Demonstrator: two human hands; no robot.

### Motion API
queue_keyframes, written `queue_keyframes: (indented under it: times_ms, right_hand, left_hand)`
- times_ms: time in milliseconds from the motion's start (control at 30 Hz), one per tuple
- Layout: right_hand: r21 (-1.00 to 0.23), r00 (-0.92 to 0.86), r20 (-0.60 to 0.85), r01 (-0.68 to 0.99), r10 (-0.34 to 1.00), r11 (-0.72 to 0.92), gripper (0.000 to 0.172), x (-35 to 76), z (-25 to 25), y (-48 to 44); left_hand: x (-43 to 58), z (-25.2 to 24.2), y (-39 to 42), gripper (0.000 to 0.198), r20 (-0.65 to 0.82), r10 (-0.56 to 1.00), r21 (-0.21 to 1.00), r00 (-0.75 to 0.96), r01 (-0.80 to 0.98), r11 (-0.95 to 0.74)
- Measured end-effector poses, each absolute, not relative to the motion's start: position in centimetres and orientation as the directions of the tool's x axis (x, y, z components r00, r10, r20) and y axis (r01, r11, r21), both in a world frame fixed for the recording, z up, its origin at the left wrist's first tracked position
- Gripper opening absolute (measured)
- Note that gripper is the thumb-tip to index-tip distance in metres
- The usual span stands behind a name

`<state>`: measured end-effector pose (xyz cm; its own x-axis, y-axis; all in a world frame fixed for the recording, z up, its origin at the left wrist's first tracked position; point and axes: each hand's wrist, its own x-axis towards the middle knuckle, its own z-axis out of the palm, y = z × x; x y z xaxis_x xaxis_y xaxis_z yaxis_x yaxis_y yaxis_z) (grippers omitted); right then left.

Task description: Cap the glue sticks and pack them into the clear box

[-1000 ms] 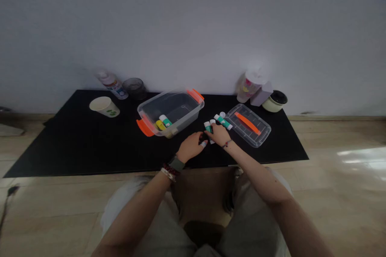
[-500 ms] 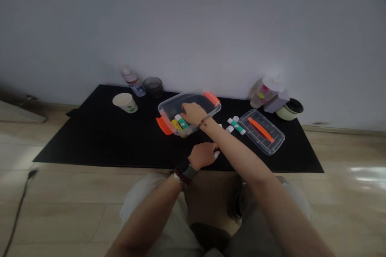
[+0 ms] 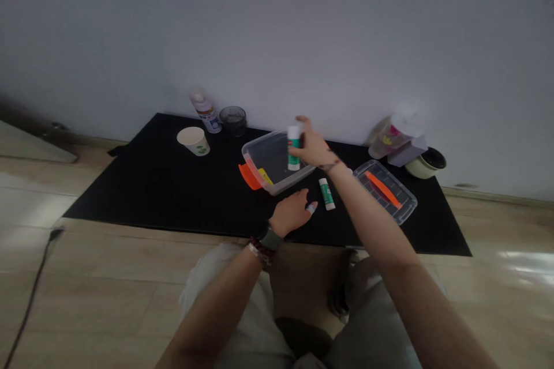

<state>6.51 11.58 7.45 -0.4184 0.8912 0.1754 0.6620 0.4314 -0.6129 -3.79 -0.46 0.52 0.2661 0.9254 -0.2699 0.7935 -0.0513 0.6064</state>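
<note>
My right hand (image 3: pixel 314 145) is closed round a green and white glue stick (image 3: pixel 294 150), held upright over the right part of a clear plastic box (image 3: pixel 281 185) with orange latches. A yellow item (image 3: pixel 265 176) lies inside the box by its left end. My left hand (image 3: pixel 292 211) is in front of the box near the table edge, its fingers apart, with a whitish band on the thumb. To the right of that hand, a second green and white glue stick (image 3: pixel 327 194) rests on the black table. My right forearm covers part of the table there.
The clear lid (image 3: pixel 407 207) with an orange handle lies on the right. Behind it are a clear cup (image 3: pixel 383 138), a purple box (image 3: pixel 407 151) and a pot (image 3: pixel 422 168). A paper cup (image 3: pixel 194 142), a spray bottle (image 3: pixel 208 115) and a dark glass (image 3: pixel 234 121) stand on the left.
My right hand has come up out of the box with the green glue stick, which lay beside the yellow item. My left hand has barely moved. The view has shifted slightly.
</note>
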Motion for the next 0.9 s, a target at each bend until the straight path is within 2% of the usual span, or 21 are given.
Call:
queue_keyframes:
  times_ms: [67,133,200,267,333,467,567,700,800,833,900]
  right_hand:
    - [-0.694,-0.33,0.205,0.614,0.921,0.375,0.063,10.8,8.0,10.2]
    - [-0.756,-0.251,0.19,0.579,0.949,0.305,0.056,14.5,7.6,7.9]
    - [-0.829,-0.234,0.086,0.522,0.969,0.2,0.047,16.8,6.3,5.1]
    - [-0.89,-0.249,-0.039,0.448,0.968,0.079,0.039,17.6,4.4,2.7]
    - [-0.909,-0.229,-0.1,0.416,0.968,0.004,0.032,17.5,2.4,1.2]
    - [-0.859,-0.177,-0.004,0.505,0.984,0.088,0.028,17.7,0.2,0.6]
    - [-0.842,-0.178,0.034,0.524,0.983,0.124,0.021,18.2,0.0,0.9]
    - [-0.872,-0.188,0.029,0.475,0.982,0.117,0.014,18.3,0.6,1.2]
    - [-0.879,-0.024,0.087,0.469,0.996,0.088,0.022,20.9,1.7,2.5]
    - [-0.876,0.106,0.142,0.477,0.984,0.075,0.027,22.4,2.2,3.0]
    - [-0.871,0.223,0.175,0.49,0.959,0.045,0.045,25.7,3.1,4.2]
  left_hand:
    - [-3.7,0.3,-0.1,0.056,-0.243,0.93,0.764,0.276,0.645,0.008]
    - [-3.3,0.2,0.1,0.059,-0.247,0.908,0.915,0.337,0.389,0.105]
    - [-2.6,0.2,-0.2,0.06,-0.277,0.852,0.961,0.444,0.124,0.248]
    - [-1.8,0.2,-0.8,0.062,-0.329,0.772,0.925,0.543,0.023,0.379]
    - [-0.9,0.0,-1.7,0.065,-0.404,0.705,0.894,0.583,0.089,0.438]
    - [0.5,-1.1,-2.9,0.07,-0.459,0.691,0.885,0.559,0.221,0.409]
    - [1.0,-1.3,-2.8,0.067,-0.411,0.707,0.908,0.576,0.186,0.376]
    - [1.1,0.4,-2.2,0.062,-0.407,0.634,0.882,0.657,0.102,0.461]
    - [0.3,1.8,-2.4,0.06,-0.443,0.5,0.809,0.744,0.091,0.581]
    - [-0.2,1.9,-2.6,0.06,-0.452,0.426,0.781,0.784,0.117,0.613]
    - [-1.0,1.7,-3.1,0.061,-0.457,0.302,0.756,0.837,0.186,0.628]
